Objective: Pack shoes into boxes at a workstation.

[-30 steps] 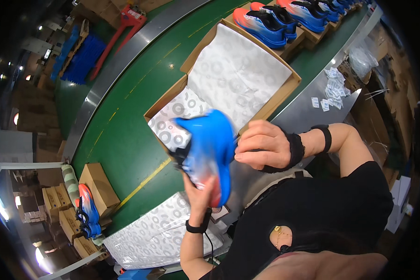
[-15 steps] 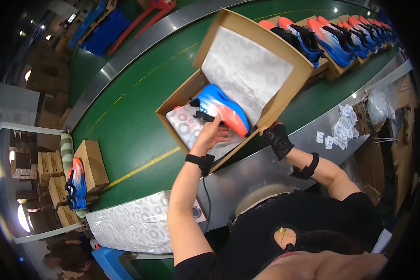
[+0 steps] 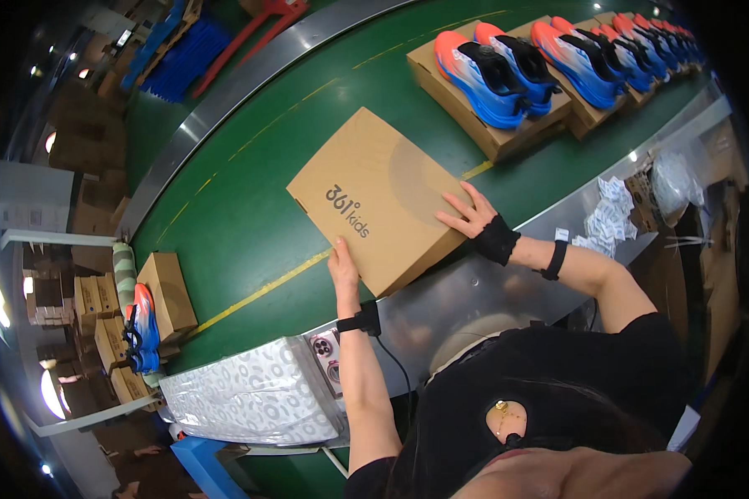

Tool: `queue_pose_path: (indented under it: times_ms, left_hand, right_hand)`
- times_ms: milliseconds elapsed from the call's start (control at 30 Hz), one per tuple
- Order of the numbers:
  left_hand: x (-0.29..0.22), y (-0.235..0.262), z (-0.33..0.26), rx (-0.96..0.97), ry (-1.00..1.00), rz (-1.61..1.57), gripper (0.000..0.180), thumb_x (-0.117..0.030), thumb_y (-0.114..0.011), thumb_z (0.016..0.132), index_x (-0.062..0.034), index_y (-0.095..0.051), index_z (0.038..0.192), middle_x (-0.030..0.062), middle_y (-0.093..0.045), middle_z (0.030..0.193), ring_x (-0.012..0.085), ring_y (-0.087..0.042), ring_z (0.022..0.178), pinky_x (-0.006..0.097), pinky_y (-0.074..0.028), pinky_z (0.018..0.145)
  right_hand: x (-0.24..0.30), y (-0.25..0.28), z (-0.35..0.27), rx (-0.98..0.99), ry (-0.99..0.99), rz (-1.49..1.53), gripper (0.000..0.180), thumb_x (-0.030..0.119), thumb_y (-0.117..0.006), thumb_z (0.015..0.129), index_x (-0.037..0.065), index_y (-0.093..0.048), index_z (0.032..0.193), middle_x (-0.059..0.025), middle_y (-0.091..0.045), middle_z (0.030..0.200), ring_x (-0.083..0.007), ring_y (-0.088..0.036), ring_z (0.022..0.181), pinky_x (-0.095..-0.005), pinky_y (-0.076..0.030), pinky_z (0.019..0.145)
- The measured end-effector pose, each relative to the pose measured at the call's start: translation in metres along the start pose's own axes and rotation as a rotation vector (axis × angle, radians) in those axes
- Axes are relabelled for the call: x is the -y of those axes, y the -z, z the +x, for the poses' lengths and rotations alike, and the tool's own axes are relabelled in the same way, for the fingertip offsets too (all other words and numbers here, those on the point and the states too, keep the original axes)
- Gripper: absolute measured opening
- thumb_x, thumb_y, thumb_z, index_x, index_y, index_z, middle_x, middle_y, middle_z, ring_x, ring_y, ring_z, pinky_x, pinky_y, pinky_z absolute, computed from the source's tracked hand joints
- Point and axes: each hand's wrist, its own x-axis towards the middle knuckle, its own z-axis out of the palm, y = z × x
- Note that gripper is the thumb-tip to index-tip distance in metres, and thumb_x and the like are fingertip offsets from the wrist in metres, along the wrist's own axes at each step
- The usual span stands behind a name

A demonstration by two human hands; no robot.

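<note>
A closed brown cardboard shoebox with dark print on its lid lies at an angle on the green conveyor belt. My right hand, in a black fingerless glove, is open, its spread fingers resting on the lid near the right corner. At the box's near left edge is my left hand, bare and open, with its fingers stretched up against the edge; some of them are partly hidden. The lid hides the inside of the box.
Boxes topped with orange, white and blue sneakers line the belt at far right. Another sneaker pair stands beside a box at left. Small white packets lie on the metal edge. Nearby are patterned wrapping paper and a phone.
The lid has come down over the sneaker and paper, so the box is now shut. My right hand has moved onto the lid, my left out of the box to its near edge.
</note>
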Motion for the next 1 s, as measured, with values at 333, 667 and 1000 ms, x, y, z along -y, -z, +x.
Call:
queue_pose_path:
  times_ms: [333, 667, 1000]
  left_hand:
    - [0.025, -0.001, 0.014, 0.159, 0.183, -0.381, 0.048, -0.039, -0.046, 0.084, 0.0002, -0.046, 0.112, 0.0126, -0.052, 0.105, 0.0231, -0.051, 0.097, 0.035, -0.042, 0.080]
    - [-0.064, 0.054, -0.097, 0.111, 0.047, -0.844, 0.057, -0.037, -0.045, 0.080, -0.0034, -0.033, 0.124, 0.0140, -0.042, 0.118, 0.0253, -0.048, 0.100, 0.036, -0.042, 0.083]
    - [0.059, 0.231, -0.265, -0.451, 0.213, -1.367, 0.060, -0.034, -0.061, 0.067, -0.0067, -0.042, 0.117, 0.0186, -0.046, 0.114, 0.0317, -0.046, 0.101, 0.048, -0.037, 0.084]
  right_hand:
    - [0.002, 0.005, -0.014, 0.024, -0.007, -0.056, 0.045, 0.010, -0.048, 0.072, 0.024, -0.049, 0.115, -0.0093, -0.038, 0.127, -0.0380, -0.029, 0.119, -0.0456, -0.041, 0.083]
    - [-0.057, 0.114, 0.062, -0.268, 0.151, -0.218, 0.048, 0.027, -0.066, 0.057, 0.017, -0.053, 0.102, -0.0135, -0.047, 0.114, -0.0288, -0.046, 0.104, -0.0461, -0.037, 0.076]
    - [-0.165, 0.130, 0.120, 0.514, -0.414, -0.129, 0.053, 0.052, -0.061, 0.063, 0.009, -0.062, 0.094, -0.0188, -0.056, 0.095, -0.0303, -0.054, 0.092, -0.0400, -0.041, 0.080]
